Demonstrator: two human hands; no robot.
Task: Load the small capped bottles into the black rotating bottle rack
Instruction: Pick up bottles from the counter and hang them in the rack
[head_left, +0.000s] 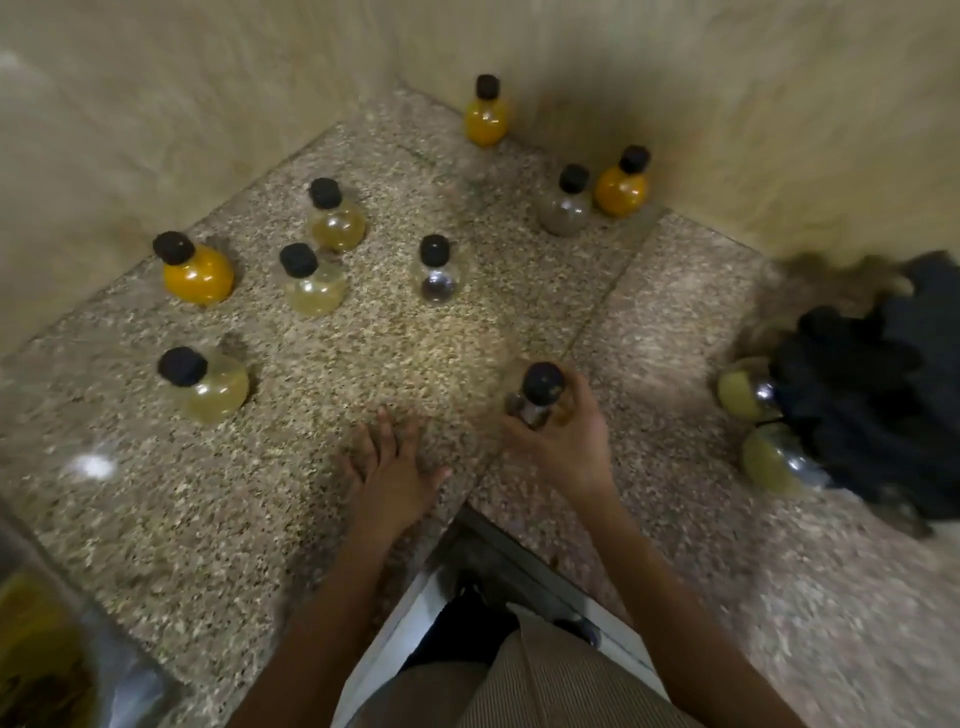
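Right hand (563, 436) closed around a dark-capped bottle (537, 395), held upright above the counter (415, 338), presumably for carrying to the black rack (883, 384) at the right, where two bottles already lay sideways. Left hand (387, 462) rested flat, fingers spread, likely as support. Nine bottles stood unloaded, well apart.

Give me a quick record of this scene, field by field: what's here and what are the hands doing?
Surface: speckled stone counter in a corner
Loose bottles standing: nine, all with black caps
Orange-filled: three, e.g.
Right hand: holding a dark bottle
Left hand: flat on the counter, empty
Rack: black, at right, blurred; two yellowish bottles show in it
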